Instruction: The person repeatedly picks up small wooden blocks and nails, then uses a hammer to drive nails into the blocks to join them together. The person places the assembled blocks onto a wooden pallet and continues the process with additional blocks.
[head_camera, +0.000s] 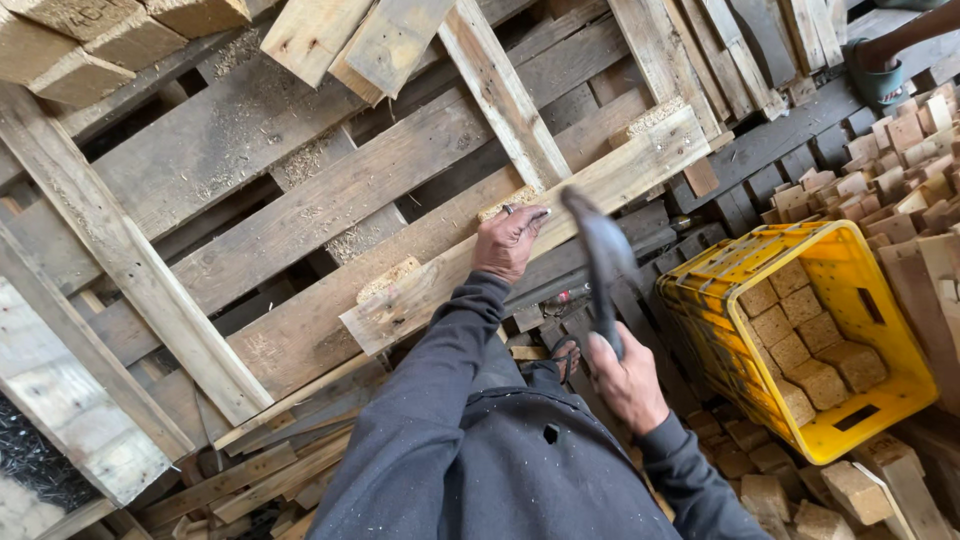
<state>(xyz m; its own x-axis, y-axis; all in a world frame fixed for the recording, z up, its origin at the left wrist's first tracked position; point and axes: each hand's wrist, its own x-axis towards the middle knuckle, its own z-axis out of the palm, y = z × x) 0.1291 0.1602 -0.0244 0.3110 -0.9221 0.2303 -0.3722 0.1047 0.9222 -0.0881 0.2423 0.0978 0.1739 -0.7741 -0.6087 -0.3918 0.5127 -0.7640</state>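
While the dark sleeves fill the lower middle of the view, the right hand (625, 380) sits closest, at about five o'clock from the centre, its fingers wrapped tight around the handle of a hammer (600, 255). That tool rises toward twelve o'clock from the fist and is motion-blurred, so its head reads only as a dark curved shape just right of the other hand. A sandalled foot (566, 357) shows at nine o'clock from the gripping fist, just beside it.

Further out, the left hand (508, 242) rests on a long pale plank (430, 285), fingers curled and pinching a small nail (540, 211) at the fingertips; whether the nail's point touches the wood cannot be told. The plank runs from seven o'clock up toward one o'clock and lies across a stack of weathered pallets (250, 150), with sawdust scattered on the boards.

At three o'clock from the hands stands a yellow plastic crate (880, 300), tilted, holding several square wooden blocks (800, 340). More loose blocks lie around its base and piled beyond it toward two o'clock.

Farthest away, at the one o'clock corner, another person's foot in a green sandal (878, 75) stands on dark boards.
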